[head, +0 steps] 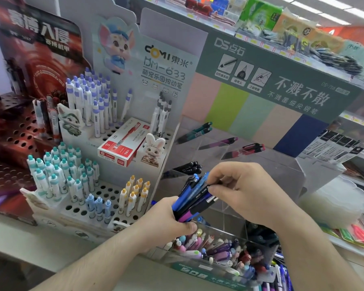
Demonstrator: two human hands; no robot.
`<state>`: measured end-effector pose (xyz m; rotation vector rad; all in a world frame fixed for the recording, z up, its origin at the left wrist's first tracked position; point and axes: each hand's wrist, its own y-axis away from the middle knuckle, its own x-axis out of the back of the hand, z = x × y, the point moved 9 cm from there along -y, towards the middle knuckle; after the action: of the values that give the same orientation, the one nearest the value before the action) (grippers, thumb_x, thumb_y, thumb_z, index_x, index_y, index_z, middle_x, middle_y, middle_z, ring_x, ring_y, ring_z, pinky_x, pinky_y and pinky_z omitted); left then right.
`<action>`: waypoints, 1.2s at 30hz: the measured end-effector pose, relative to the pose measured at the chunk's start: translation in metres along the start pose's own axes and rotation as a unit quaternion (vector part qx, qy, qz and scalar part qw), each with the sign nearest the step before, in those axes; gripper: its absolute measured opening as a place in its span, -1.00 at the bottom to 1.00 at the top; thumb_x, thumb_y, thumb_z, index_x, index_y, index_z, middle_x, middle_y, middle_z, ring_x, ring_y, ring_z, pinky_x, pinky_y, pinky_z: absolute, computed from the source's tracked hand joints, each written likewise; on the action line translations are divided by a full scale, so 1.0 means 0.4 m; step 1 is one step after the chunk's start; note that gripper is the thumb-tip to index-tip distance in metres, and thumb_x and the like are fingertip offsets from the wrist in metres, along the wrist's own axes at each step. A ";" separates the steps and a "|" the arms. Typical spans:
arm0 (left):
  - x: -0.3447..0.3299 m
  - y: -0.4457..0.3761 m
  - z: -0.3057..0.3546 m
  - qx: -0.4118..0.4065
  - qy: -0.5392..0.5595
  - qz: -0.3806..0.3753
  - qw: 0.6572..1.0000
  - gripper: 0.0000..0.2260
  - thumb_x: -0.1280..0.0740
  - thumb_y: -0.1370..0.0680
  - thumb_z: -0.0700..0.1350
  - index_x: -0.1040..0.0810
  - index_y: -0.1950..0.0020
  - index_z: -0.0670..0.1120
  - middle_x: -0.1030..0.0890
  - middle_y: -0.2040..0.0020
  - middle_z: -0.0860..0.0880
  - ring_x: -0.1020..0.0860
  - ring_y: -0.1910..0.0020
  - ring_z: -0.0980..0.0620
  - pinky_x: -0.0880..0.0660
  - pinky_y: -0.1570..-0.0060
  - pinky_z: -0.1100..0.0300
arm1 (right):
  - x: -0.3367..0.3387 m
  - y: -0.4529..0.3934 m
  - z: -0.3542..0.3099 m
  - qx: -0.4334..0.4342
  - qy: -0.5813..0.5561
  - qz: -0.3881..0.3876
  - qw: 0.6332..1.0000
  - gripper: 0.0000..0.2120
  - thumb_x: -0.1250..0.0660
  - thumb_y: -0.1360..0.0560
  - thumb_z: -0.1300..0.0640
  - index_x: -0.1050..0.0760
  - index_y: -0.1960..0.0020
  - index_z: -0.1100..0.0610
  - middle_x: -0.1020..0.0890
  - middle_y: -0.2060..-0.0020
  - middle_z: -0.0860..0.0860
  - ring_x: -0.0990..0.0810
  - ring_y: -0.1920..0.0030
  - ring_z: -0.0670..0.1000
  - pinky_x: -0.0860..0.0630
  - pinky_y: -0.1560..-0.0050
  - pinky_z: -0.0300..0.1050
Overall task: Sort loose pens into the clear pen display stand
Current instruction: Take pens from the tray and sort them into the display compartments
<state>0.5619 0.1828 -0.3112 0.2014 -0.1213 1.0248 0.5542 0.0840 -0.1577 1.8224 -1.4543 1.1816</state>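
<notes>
Now the left hand [166, 219] holds a bunch of blue and black pens [194, 198] tight, right in front of the clear pen stand [261, 164], while the right hand [246, 190] pinches one pen in the bunch with its fingertips

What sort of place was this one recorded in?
Most likely a stationery shop aisle: branded cardboard pen racks, a clear pen display stand under a printed header, and shelves with yellow price tags holding packaged goods.
</notes>
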 end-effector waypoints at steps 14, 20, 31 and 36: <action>0.015 -0.007 0.013 -0.002 0.050 -0.020 0.999 -0.84 -0.43 -0.52 -0.16 -0.47 0.12 -0.17 -0.48 0.37 0.08 -0.46 0.37 0.14 -0.42 0.32 0.37 | 0.111 0.008 0.081 -0.041 -0.152 0.129 0.979 -0.66 -0.29 -0.59 0.32 -0.66 0.11 -0.09 -0.65 0.25 0.12 -0.57 0.33 0.09 -0.57 0.24 0.00; 0.029 -0.016 0.021 0.005 0.050 0.007 0.999 -0.82 -0.44 -0.52 -0.16 -0.45 0.16 -0.13 -0.44 0.37 0.08 -0.42 0.38 0.13 -0.45 0.32 0.39 | 0.076 0.011 0.105 -0.088 -0.220 0.135 0.962 -0.74 -0.25 -0.62 0.31 -0.62 0.11 0.06 -0.63 0.33 -0.07 -0.55 0.39 -0.08 -0.51 0.34 -0.25; 0.028 -0.010 0.033 -0.007 0.063 -0.002 0.998 -0.83 -0.43 -0.51 -0.20 -0.47 0.19 -0.07 -0.42 0.37 0.06 -0.42 0.36 0.10 -0.47 0.25 0.33 | 0.051 0.031 0.118 -0.111 -0.245 0.122 0.956 -0.90 -0.34 -0.57 0.29 -0.60 0.08 0.15 -0.67 0.31 0.11 -0.64 0.33 0.06 -0.63 0.25 -0.08; 0.055 -0.004 0.001 0.037 0.108 0.019 0.993 -0.85 -0.41 -0.49 -0.28 -0.48 0.22 -0.15 -0.44 0.43 0.01 -0.41 0.44 0.08 -0.41 0.41 0.29 | 0.103 0.055 0.174 -0.138 -0.358 0.220 0.897 -0.86 -0.27 -0.58 0.35 -0.54 0.11 0.22 -0.60 0.34 0.11 -0.59 0.39 0.01 -0.59 0.35 -0.18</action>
<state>0.5746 0.2002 -0.3067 0.1555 0.1101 1.0833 0.5564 0.0001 -0.1580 1.8565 -2.4026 0.4109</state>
